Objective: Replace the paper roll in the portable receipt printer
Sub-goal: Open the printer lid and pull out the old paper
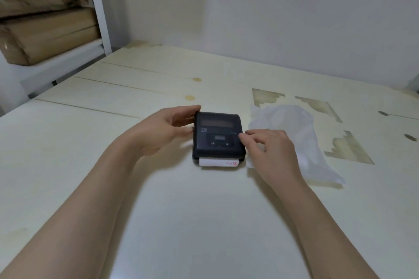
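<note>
Two open hands, left [166, 130] and right [271, 146], flank one printer [218, 137] beside one wrapper [292, 133].

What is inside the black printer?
The printer is closed, so its inside is hidden. Only a white paper strip sticks out of its near edge.

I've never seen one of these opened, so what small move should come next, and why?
Probably press the cover release with the right hand, whose fingertips touch the printer's right edge, while the left hand steadies the left side. The lid looks closed, and paper pokes out the front.
</note>
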A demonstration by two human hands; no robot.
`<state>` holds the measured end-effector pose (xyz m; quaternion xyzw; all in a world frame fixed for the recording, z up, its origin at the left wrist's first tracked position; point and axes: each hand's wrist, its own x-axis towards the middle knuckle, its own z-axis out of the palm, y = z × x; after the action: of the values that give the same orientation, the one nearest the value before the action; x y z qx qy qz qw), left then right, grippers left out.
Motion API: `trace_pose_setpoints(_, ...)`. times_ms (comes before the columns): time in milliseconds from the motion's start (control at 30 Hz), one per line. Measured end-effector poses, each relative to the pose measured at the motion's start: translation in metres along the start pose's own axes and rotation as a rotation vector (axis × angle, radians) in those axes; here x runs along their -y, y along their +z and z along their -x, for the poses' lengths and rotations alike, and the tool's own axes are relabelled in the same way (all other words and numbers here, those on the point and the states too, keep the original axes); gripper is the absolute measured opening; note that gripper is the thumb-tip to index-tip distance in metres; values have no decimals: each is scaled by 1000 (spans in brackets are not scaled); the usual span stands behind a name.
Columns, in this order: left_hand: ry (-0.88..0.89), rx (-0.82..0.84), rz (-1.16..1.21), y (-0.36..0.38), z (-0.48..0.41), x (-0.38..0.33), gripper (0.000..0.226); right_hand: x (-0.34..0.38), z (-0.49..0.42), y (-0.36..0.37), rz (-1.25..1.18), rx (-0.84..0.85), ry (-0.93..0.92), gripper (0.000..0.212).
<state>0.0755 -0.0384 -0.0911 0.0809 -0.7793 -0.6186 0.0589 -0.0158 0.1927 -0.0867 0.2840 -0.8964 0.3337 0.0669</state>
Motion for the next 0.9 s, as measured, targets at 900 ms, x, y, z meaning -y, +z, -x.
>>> trace_pose_setpoints(900,-24,-326,-91,33,-17,-2,86,21,-6,-1,-484,8,15,39)
